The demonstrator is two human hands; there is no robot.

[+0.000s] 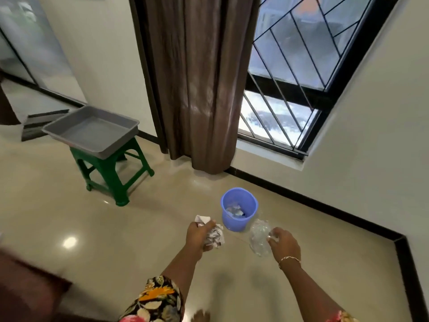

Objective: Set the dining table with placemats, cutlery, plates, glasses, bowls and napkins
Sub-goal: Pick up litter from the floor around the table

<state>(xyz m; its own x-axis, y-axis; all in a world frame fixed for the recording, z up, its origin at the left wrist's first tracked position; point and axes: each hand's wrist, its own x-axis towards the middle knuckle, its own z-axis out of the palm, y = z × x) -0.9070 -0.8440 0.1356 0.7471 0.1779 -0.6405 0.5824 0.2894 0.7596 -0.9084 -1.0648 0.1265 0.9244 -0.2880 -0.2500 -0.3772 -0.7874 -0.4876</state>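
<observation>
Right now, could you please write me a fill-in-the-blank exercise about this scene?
1. The tray sits on a ____ stool.
2. The bin is ____.
3. The bracelet is on the ____ wrist.
4. The left hand grips paper, not yet in the ____.
Answers: green, blue, right, bin.

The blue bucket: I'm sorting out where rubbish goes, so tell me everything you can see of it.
The blue bucket is a small round tub, plastic by its look, tapering toward its base, with no lid. It stands upright on the glossy beige floor, with crumpled scraps lying in its bottom.
</observation>
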